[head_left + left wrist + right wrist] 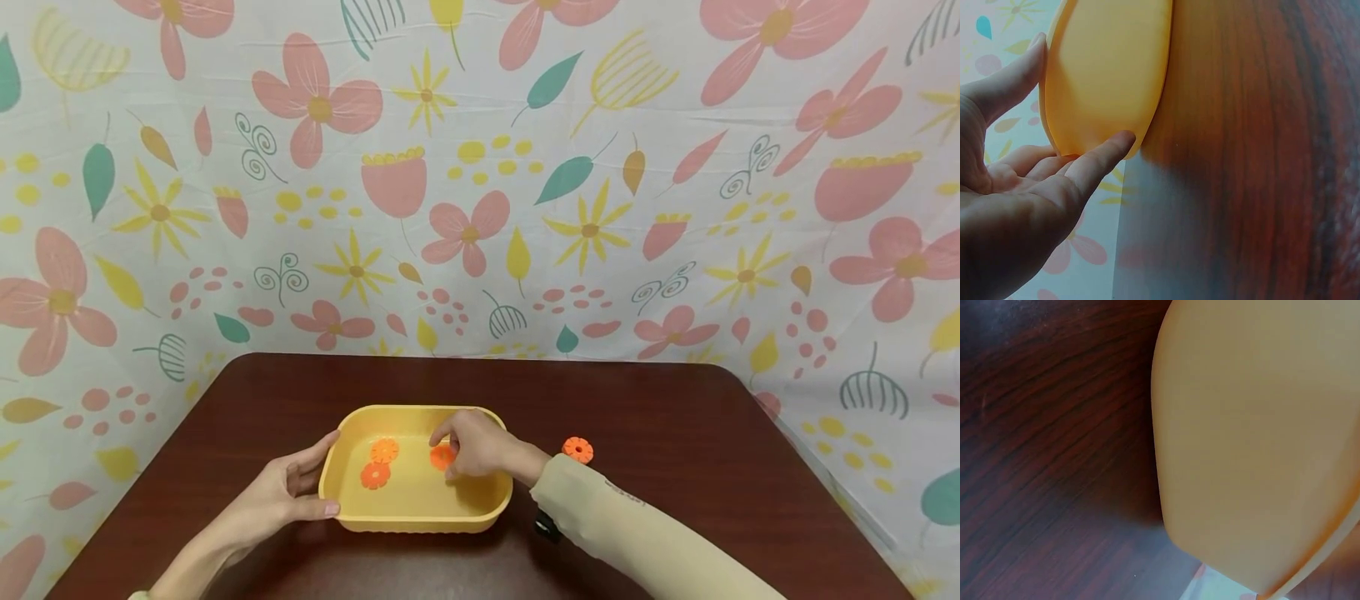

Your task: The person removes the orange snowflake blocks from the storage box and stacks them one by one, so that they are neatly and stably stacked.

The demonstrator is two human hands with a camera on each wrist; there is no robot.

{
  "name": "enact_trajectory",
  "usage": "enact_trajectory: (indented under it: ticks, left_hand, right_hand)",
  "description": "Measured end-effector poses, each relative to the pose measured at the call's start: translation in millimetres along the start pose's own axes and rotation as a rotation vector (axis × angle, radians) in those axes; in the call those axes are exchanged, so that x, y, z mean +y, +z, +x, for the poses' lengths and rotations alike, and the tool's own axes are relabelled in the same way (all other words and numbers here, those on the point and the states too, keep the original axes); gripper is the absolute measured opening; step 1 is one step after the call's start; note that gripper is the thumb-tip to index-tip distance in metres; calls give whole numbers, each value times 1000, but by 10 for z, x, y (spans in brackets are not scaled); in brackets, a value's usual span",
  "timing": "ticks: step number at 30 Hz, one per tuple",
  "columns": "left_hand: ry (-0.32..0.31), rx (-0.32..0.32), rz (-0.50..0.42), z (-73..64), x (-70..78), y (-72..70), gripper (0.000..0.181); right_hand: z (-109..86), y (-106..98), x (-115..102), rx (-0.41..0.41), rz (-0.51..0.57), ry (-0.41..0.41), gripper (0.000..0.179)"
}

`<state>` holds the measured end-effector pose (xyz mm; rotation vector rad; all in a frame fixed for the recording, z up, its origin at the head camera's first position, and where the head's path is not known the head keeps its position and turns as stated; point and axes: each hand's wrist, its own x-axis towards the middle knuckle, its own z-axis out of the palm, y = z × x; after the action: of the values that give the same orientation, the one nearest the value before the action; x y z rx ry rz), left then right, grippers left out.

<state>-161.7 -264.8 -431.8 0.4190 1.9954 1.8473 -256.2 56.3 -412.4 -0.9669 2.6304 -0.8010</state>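
A yellow plastic basin [420,527] with rounded corners stands on the table. My left hand [281,492] holds its left end, fingers toward the back corner and thumb at the front one. In the left wrist view, that hand [1041,169] spans the basin's end wall [1110,75]. My right hand [480,446] reaches over the right rim, its index finger and thumb around an orange notched disc [441,457]. Two more orange discs, one at the back [385,450] and one in front [375,476], lie at the left inside. The right wrist view shows the basin's outer wall [1241,437], no fingers.
Another orange disc [577,450] with a centre hole rests on the brown table [660,417], beyond the right forearm. A small black object [547,525] shows beneath the right sleeve [600,508]. A flower-print cloth [480,317] hangs behind the table.
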Motion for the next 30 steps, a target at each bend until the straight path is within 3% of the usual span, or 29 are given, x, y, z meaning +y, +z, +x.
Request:
enact_trajectory:
  ticks: [17, 24, 30]
  left_hand:
    - [9, 1, 15, 13, 10, 6, 99]
    - [6, 13, 18, -1, 11, 6, 98]
    - [10, 7, 8, 0, 6, 3, 97]
  right_hand:
    - [95, 80, 41, 1, -71, 54, 37]
    - [76, 164, -52, -19, 6, 44, 31]
    - [45, 144, -133, -43, 36, 46, 39]
